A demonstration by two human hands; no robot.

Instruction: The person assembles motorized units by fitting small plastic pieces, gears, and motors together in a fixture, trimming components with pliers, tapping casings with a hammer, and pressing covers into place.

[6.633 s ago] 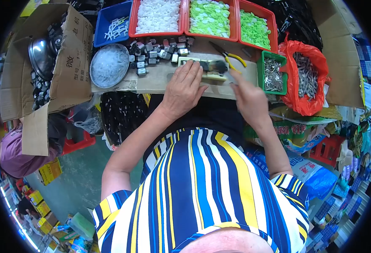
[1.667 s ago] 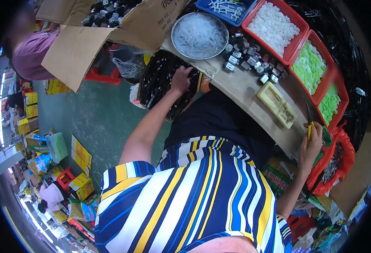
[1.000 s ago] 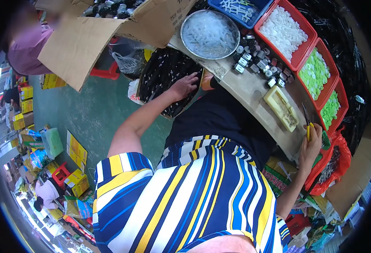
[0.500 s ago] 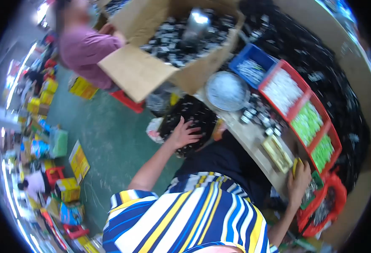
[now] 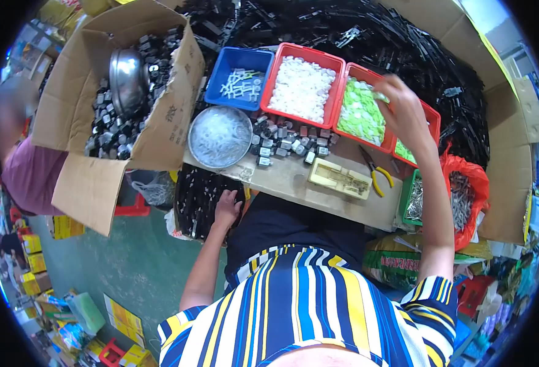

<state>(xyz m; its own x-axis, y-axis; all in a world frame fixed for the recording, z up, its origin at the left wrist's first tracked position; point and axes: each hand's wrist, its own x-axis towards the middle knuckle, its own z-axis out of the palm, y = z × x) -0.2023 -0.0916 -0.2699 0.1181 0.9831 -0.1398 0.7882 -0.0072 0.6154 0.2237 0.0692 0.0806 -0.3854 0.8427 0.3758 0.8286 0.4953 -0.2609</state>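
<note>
My right hand [image 5: 401, 110] is raised over the red bin of green plastic pieces [image 5: 360, 113]. Its fingers are bent together, with something small and pale at the tips that I cannot make out. Down at the left, my left hand [image 5: 226, 209] rests at a black heap of small parts [image 5: 199, 199] beside my leg, its fingers curled and what they hold hidden. Pliers with yellow handles [image 5: 381, 178] lie on the board, apart from both hands. Left of them is a cream-coloured fixture block [image 5: 339, 178], and small black-and-clear pieces [image 5: 291, 142] are heaped behind it.
A red bin of white pieces [image 5: 302, 88], a blue bin [image 5: 231, 98] and a round metal bowl [image 5: 220, 137] line the board. A cardboard box [image 5: 165, 122] stands left, near another person's purple sleeve [image 5: 31, 177]. At right are a green tray [image 5: 409, 202] and red bag [image 5: 479, 189].
My right hand has let go of the yellow-handled pliers and moved over to the green pieces. My left hand's spread fingers have curled in at the black heap. The view has swung right.
</note>
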